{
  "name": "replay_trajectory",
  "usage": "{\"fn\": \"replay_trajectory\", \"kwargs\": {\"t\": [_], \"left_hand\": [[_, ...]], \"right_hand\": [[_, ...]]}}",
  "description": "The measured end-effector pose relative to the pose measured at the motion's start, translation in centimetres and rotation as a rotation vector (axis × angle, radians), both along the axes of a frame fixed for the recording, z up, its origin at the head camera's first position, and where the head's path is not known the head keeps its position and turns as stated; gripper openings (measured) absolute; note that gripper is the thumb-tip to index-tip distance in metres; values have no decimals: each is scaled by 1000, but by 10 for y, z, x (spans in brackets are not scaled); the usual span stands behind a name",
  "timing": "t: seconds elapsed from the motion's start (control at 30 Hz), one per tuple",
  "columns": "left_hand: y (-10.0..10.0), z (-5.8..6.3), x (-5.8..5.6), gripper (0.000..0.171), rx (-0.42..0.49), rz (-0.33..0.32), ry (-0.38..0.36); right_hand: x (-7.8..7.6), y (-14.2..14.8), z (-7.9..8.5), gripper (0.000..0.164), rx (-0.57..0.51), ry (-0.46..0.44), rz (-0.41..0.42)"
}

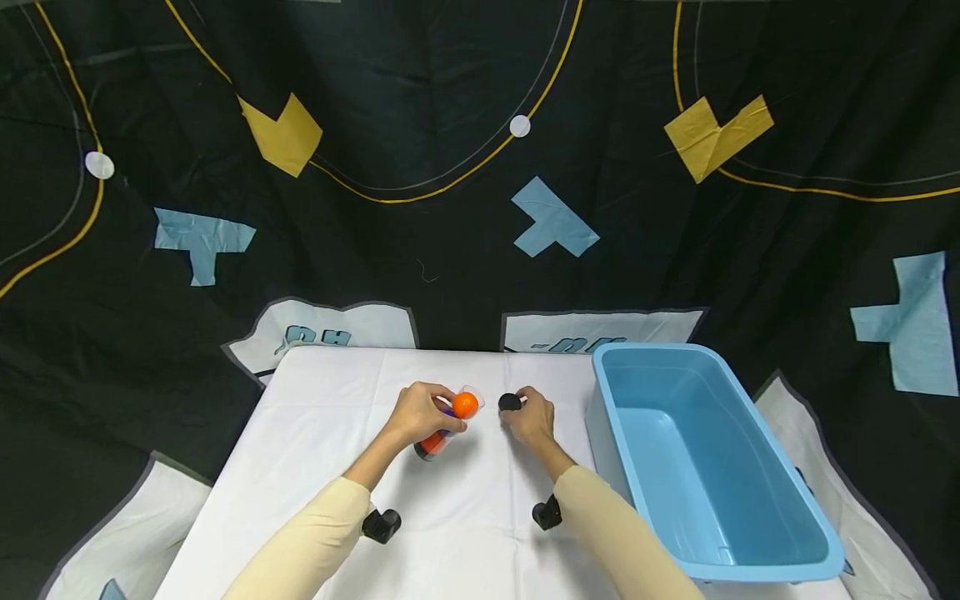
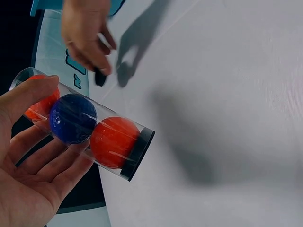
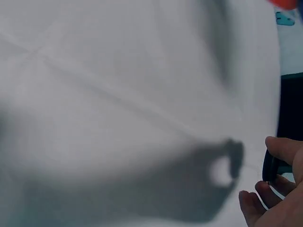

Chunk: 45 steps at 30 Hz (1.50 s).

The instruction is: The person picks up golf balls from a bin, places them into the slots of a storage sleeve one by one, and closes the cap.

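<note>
My left hand (image 1: 422, 414) grips a clear plastic tube (image 2: 80, 120), thumb on one side and fingers on the other. Inside the tube sit an orange ball (image 2: 115, 142), a blue ball (image 2: 73, 118) and, near the far end, another orange ball (image 2: 41, 97). A black cap closes the end nearer the body; the far end appears uncovered. To the right, my right hand (image 1: 534, 417) pinches a round black lid (image 1: 509, 402) between thumb and fingers, apart from the tube. The right wrist view shows the lid (image 3: 270, 166) edge-on.
A large blue bin (image 1: 675, 467) stands at the right of the white-covered table (image 1: 450, 533). Black fabric (image 1: 420, 267) with blue and yellow shapes hangs behind the table. Black wrist devices are strapped beneath both forearms.
</note>
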<state>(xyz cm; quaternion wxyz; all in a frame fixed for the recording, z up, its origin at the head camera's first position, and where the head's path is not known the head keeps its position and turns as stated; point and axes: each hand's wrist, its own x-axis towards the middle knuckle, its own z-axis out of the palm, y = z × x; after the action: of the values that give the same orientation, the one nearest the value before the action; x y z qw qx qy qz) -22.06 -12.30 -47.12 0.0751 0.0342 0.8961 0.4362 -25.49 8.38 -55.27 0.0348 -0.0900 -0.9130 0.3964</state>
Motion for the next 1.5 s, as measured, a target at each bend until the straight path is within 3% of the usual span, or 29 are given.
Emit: {"fn": "replay_trajectory", "kwargs": {"t": [0.3, 0.43, 0.6, 1.0, 1.5], "left_hand": [[5, -6, 1, 40, 13, 15, 3], [7, -6, 0, 40, 12, 24, -4], [10, -5, -2, 40, 14, 26, -10], [15, -5, 1, 38, 22, -6, 13], [20, -3, 1, 38, -3, -19, 17]], "right_hand": [[-7, -3, 62, 41, 79, 55, 140], [-5, 1, 89, 42, 103, 7, 222], [4, 7, 112, 41, 130, -53, 293], [17, 11, 126, 39, 202, -122, 385], [13, 15, 138, 37, 192, -120, 438]]}}
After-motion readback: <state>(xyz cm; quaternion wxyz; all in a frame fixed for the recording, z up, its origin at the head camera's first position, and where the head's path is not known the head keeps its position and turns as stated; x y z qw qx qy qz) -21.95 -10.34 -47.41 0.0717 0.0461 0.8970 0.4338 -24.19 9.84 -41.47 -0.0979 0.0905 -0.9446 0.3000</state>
